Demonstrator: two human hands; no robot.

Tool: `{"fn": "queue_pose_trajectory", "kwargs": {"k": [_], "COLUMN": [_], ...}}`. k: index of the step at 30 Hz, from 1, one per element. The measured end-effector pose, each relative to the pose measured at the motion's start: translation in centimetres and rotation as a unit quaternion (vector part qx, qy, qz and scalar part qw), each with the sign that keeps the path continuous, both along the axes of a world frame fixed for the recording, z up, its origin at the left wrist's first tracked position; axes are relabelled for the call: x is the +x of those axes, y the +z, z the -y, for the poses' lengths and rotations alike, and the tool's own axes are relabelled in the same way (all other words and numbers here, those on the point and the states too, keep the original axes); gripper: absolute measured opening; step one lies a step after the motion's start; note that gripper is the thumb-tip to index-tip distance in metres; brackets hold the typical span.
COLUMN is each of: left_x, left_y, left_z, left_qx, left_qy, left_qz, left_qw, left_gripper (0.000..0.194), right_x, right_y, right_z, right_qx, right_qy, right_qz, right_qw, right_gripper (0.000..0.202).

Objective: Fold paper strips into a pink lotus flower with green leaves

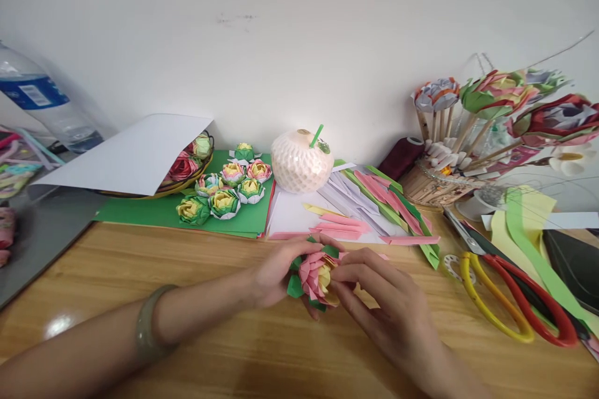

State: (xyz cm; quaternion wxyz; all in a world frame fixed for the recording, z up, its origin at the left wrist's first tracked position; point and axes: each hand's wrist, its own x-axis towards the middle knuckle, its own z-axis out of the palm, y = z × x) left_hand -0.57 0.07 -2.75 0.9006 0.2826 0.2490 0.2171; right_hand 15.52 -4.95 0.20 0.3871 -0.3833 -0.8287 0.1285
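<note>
- Paper flower (312,278), one, lower centre of the frame, above the bench (224,355): green outer leaves, pink petals, yellow heart; right side and underside partly hidden by fingers.
- Left hand (276,269): curled round the flower from the left and behind, holding it; most fingertips concealed behind the petals.
- Right hand (390,293): thumb and forefinger pinching at the yellow and pink petals; exact contact hard to make out.
- Bangle (146,324), greenish, left wrist; forearm cut off by the left edge.
- Small paper flowers (224,202), seven, left of centre, on green sheets (140,215); bases hidden by overlap.
- White sheet (126,153), left, covering much of a basket of reddish and green flowers (182,167); number beneath cannot be told.
- Bottle (37,96), upper left, tilted in view, blue label; cap end cut off.
- White textured container (302,162), centre, with green straw (316,136); straw's lower end unclear.
- Folded strips (339,226), pink, white, green and yellow, right of centre; heaped, uncountable.
- Scissors (496,318), lower right, yellow and red loops; one pair or two, uncertain.
- Stemmed flowers (498,93), upper right, in a stick-sided holder (430,184); the rightmost bloom meets the frame edge.
- Dark object (573,268), right edge, cropped; kind not discernible.
</note>
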Motion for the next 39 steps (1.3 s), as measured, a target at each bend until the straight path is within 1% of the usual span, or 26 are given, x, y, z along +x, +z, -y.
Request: {"fn": "queue_pose_trajectory", "kwargs": {"k": [3,5,7,8,10,12,14,16,18,21,23,24,25,26,27,28,29,30,32,33,34,35,37,39], "left_x": [0.0,-0.2,-0.3,-0.4,-0.4,-0.3,-0.1,0.0,0.1,0.1,0.1,0.0,0.0,-0.1,-0.3,-0.5,-0.8,-1.1,-1.8,-2.1,-2.4,-2.6,-2.9,-3.1], "left_y": [0.2,0.3,0.5,0.5,0.7,0.9,1.1,1.1,1.0,0.6,0.4,0.4,0.4,0.6,0.8,1.0,1.3,1.7,2.6,3.1,3.5,4.0,4.7,5.1], "left_z": [-0.2,-0.3,-0.4,-0.4,-0.3,-0.1,-0.1,-0.1,-0.1,0.0,0.1,0.1,0.0,-0.1,-0.3,-0.6,-0.9,-1.3,-1.9,-2.2,-2.5,-2.6,-2.8,-2.8], "left_qx": [-0.003,-0.008,-0.014,-0.016,-0.018,-0.023,-0.036,-0.043,-0.029,0.023,0.069,0.099,0.141,0.193,0.250,0.313,0.354,0.378,0.431,0.454,0.471,0.481,0.491,0.494], "left_qy": [0.036,0.045,0.045,0.046,0.061,0.101,0.143,0.170,0.160,0.084,0.044,0.046,0.062,0.087,0.117,0.154,0.172,0.181,0.199,0.208,0.212,0.204,0.187,0.170], "left_qz": [0.034,0.056,0.072,0.073,0.064,0.043,0.023,0.009,0.002,-0.010,-0.032,-0.054,-0.084,-0.118,-0.158,-0.199,-0.233,-0.260,-0.290,-0.298,-0.301,-0.303,-0.316,-0.336], "left_qw": [0.999,0.997,0.996,0.996,0.996,0.994,0.989,0.984,0.987,0.996,0.996,0.993,0.984,0.970,0.948,0.916,0.889,0.870,0.831,0.814,0.801,0.797,0.790,0.784], "left_gripper": [0.035,0.035,0.036,0.036,0.034,0.027,0.021,0.020,0.021,0.034,0.047,0.051,0.053,0.052,0.049,0.045,0.043,0.041,0.031,0.026,0.023,0.022,0.020,0.020], "right_x": [0.2,0.5,0.9,1.0,1.0,0.8,0.6,0.4,0.4,0.6,0.7,0.8,0.8,0.8,0.9,1.0,1.0,1.1,1.3,1.5,1.6,1.8,2.1,2.3], "right_y": [0.2,0.4,0.6,0.6,0.5,0.3,-0.2,-0.8,-1.3,-1.6,-1.4,-1.2,-1.1,-0.9,-0.8,-0.6,-0.5,-0.5,-0.3,-0.2,-0.1,0.0,0.3,0.5], "right_z": [0.4,0.5,0.5,0.4,0.2,0.0,-0.2,-0.3,-0.5,-0.7,-0.8,-0.8,-0.8,-0.8,-0.9,-0.9,-0.9,-1.0,-1.1,-1.1,-1.2,-1.2,-1.3,-1.4], "right_qx": [-0.015,-0.029,-0.034,-0.035,-0.041,-0.051,-0.059,-0.064,-0.060,-0.036,-0.035,-0.039,-0.045,-0.051,-0.058,-0.068,-0.079,-0.092,-0.117,-0.127,-0.135,-0.142,-0.165,-0.189], "right_qy": [0.015,-0.001,-0.031,-0.042,-0.043,-0.022,-0.006,-0.009,-0.033,-0.065,-0.054,-0.046,-0.042,-0.042,-0.047,-0.051,-0.050,-0.044,-0.023,-0.014,-0.014,-0.026,-0.074,-0.123], "right_qz": [-0.015,-0.052,-0.093,-0.096,-0.070,-0.030,-0.011,-0.006,-0.001,0.030,0.059,0.069,0.075,0.078,0.079,0.084,0.097,0.116,0.149,0.152,0.141,0.118,0.067,0.044], "right_qw": [1.000,0.998,0.995,0.994,0.996,0.998,0.998,0.998,0.998,0.997,0.996,0.996,0.995,0.995,0.994,0.993,0.991,0.988,0.982,0.980,0.981,0.982,0.981,0.973], "right_gripper": [0.016,0.020,0.023,0.024,0.032,0.041,0.048,0.053,0.060,0.065,0.059,0.054,0.049,0.044,0.042,0.041,0.043,0.047,0.056,0.058,0.055,0.048,0.032,0.030]}}
